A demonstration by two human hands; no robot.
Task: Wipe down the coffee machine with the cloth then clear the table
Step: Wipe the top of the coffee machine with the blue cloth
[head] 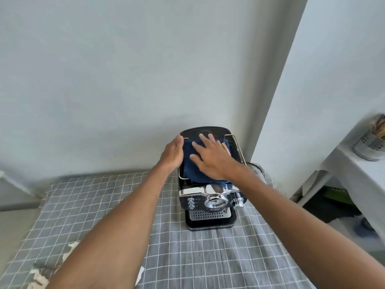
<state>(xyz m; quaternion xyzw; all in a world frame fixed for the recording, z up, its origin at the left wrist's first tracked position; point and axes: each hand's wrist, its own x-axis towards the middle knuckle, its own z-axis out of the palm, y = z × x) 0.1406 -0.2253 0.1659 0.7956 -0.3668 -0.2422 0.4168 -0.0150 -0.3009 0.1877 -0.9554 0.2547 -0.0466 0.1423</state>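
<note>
A black and chrome coffee machine (210,203) stands at the far end of the table, close to the wall. A dark blue cloth (190,163) lies spread over its top. My right hand (212,157) presses flat on the cloth with the fingers spread and straight. My left hand (174,152) rests against the machine's upper left edge, beside the cloth, with its fingers straight; its fingertips are partly hidden by the cloth's edge.
A grey checked tablecloth (104,205) covers the table. White walls stand close behind and to the right of the machine. A black cable (255,164) runs off behind it. At the right, a white shelf (358,170) carries a grey holder (369,142) with sticks.
</note>
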